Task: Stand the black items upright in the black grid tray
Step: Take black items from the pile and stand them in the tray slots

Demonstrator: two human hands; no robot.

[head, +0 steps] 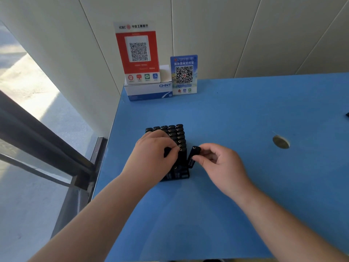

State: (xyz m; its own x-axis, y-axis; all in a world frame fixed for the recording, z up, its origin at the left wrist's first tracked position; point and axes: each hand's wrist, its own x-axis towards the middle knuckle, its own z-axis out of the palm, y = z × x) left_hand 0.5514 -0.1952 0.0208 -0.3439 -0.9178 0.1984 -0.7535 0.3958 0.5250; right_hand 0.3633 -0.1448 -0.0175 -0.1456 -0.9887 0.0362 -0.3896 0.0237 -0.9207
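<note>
A black grid tray (184, 175) sits on the blue table (236, 114), filled with several upright black items (178, 134) in rows. My left hand (151, 157) lies over the tray's near left part and pinches one black item (167, 151) among the rows. Just right of the tray, my right hand (221, 165) pinches another black item (192, 156) between thumb and fingers, holding it nearly upright beside the tray's right edge. My left hand hides the tray's front left cells.
A white and blue box (149, 91) with a red QR sign (138, 53) stands at the table's back left, a blue QR sign (184, 74) beside it. A round hole (281, 142) lies in the tabletop at right. The table's left edge drops toward a glass door.
</note>
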